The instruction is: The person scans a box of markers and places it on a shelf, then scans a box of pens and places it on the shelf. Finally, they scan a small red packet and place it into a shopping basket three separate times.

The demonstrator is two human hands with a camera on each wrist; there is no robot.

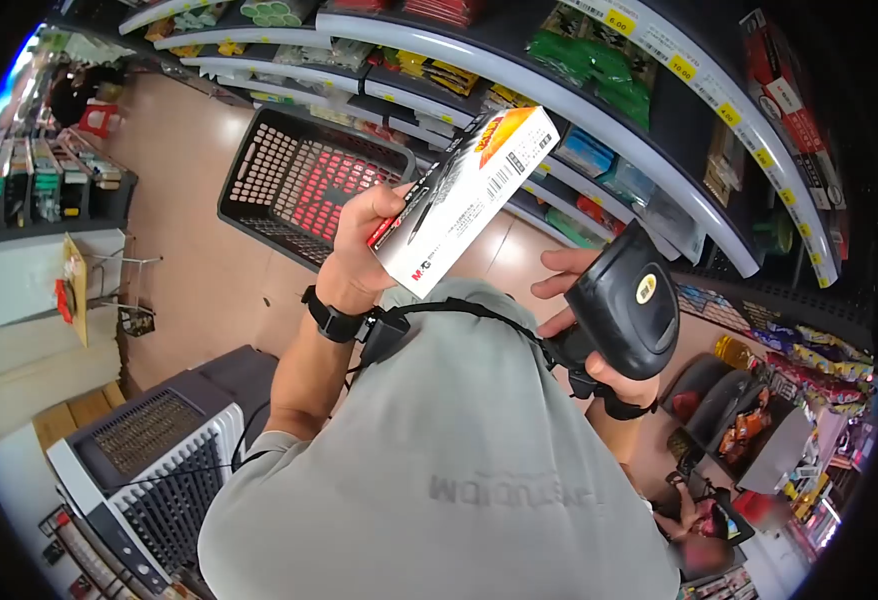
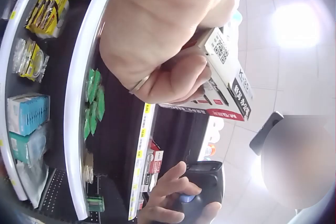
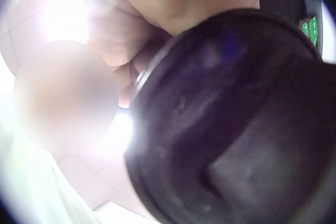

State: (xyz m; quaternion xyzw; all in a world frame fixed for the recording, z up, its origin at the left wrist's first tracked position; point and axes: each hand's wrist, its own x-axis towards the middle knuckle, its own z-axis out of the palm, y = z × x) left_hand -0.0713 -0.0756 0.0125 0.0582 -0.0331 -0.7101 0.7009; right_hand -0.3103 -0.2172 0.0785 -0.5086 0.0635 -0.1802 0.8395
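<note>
In the head view the left hand [image 1: 361, 238] grips the lower end of a white, red and black box [image 1: 479, 205] printed with a pen picture and a barcode. The left wrist view shows that hand [image 2: 163, 40] curled round the box [image 2: 228, 77]. To the right, the right hand [image 1: 584, 310] holds a black handheld scanner [image 1: 627, 300], and a blue button [image 2: 187, 198] shows beside its fingers in the left wrist view. The scanner [image 3: 231, 129] fills much of the right wrist view, hiding most of the fingers. Box and scanner are apart.
A dark shopping basket [image 1: 309, 180] with a perforated wall stands on the floor beyond the left hand. Shelves [image 1: 599, 130] with packaged goods and price labels curve across the top and right. An air cooler [image 1: 149, 450] is at the lower left; a seated person is at the lower right.
</note>
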